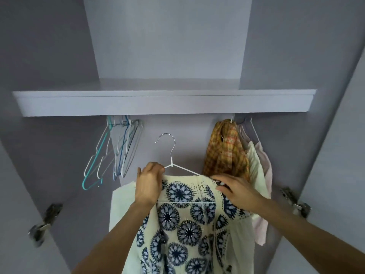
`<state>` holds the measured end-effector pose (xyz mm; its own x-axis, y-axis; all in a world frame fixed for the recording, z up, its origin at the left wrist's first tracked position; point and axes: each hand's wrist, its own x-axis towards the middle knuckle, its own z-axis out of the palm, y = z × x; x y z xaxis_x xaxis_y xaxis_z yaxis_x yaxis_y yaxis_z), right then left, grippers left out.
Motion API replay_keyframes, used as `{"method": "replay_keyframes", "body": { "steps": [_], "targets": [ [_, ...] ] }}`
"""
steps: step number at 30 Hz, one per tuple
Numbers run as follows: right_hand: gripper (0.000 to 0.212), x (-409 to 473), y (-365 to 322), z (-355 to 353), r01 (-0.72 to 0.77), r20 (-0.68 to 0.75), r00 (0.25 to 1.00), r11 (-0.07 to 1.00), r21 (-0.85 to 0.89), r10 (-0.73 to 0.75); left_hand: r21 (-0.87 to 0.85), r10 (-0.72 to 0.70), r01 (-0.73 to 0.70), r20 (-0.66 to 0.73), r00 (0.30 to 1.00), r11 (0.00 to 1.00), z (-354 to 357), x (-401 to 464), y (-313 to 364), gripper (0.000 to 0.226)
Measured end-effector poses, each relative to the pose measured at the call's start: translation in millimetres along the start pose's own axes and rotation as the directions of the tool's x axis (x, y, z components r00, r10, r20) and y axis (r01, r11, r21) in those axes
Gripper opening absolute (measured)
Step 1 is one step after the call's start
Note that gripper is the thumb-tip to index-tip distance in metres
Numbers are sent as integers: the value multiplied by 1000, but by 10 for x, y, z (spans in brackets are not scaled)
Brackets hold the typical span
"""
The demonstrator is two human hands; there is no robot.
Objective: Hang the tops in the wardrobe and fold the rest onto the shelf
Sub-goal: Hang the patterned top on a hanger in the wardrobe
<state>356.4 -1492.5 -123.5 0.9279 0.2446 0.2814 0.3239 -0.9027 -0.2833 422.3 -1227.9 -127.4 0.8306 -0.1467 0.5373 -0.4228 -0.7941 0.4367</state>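
Patterned top (183, 224) on white hanger (178, 167), gripped by both hands' fingers (223, 187).

I can read no text, label, brand or number anywhere here. The top (185, 224) in the lower middle of the frame carries only round blue flower patterns, and the shirt (225, 151) at the right only checks.

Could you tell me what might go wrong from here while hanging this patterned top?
1. The patterned top lies bunched over the white hanger, held by the left hand and right hand; it may slip off once released.
2. The hook may snag the plaid shirt.
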Motion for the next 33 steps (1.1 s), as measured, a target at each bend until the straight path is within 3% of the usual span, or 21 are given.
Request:
{"method": "replay_keyframes", "body": {
  "steps": [2,4,7,9,12,18,27,30,33],
  "targets": [
    [32,-48,29,-7,-70,-82,994,995,75,76,113,-66,60,52,996,992,80,92,115,30],
    [28,-69,59,-17,-196,-125,971,977,85,206,135,-40,36,23,999,990,102,170,258,42],
    [28,-64,77,-49,-359,-253,889,924,133,382,144,157,-136,-141,978,980,33,263,512,48],
    [32,-12,71,-115,-402,-372,825,904,145,426,211,312,-261,-262,913,942,-27,353,654,51],
    [44,208,100,-247,-457,-451,755,875,158,476,330,443,-342,-308,842,880,-135,592,886,61],
    [54,767,272,-314,-565,-381,727,813,140,571,475,417,-269,-239,877,838,-40,951,990,88],
    [49,1125,383,-1,-571,-227,736,765,297,638,557,400,-222,-221,889,801,58,981,910,96],
    [43,1180,406,-129,-579,-194,689,692,432,698,563,374,-222,-169,912,796,16,960,915,98],
    [41,1176,337,-216,-615,-156,693,690,382,704,554,360,-249,-100,927,795,-98,932,928,95]
  ]
}}
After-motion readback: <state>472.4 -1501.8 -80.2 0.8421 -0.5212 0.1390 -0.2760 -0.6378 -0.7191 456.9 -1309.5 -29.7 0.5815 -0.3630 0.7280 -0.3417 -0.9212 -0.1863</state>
